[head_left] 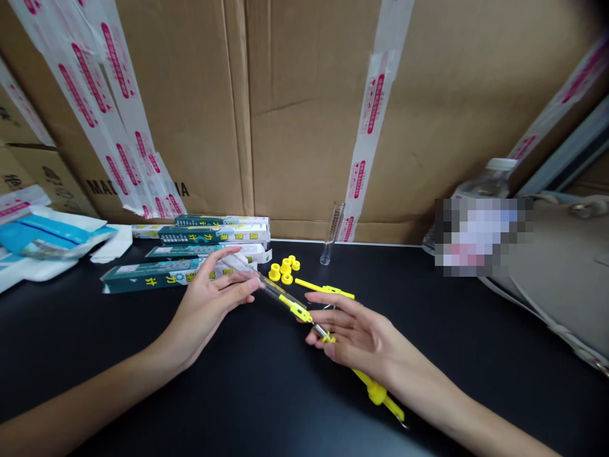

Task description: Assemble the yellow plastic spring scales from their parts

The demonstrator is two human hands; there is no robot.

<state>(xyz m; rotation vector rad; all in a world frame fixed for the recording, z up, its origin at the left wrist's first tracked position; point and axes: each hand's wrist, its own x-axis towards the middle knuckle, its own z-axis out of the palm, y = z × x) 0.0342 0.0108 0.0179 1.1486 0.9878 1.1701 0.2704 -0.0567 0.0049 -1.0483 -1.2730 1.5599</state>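
My left hand (207,304) pinches a clear tube (273,289) between thumb and fingers, tilted down to the right. A yellow slotted piece (299,311) shows at the tube's lower end; I cannot tell how far it sits inside. Below it, the fingers of my right hand (364,333) are closed around a small metal spring (321,331) with a yellow end. A yellow rod (378,391) with a thick collar and a wire hook sticks out beneath my right hand; whether it joins the spring is hidden. Another yellow rod (311,285) lies just beyond my right fingers.
Several small yellow caps (286,269) lie mid-table, near an upright clear tube (332,235). Green-and-white boxes (143,277) are grouped behind my left hand. Plastic packaging (57,238) lies far left. A bottle (492,184) and a grey bag (561,260) stand right. Taped cardboard (304,146) walls the back.
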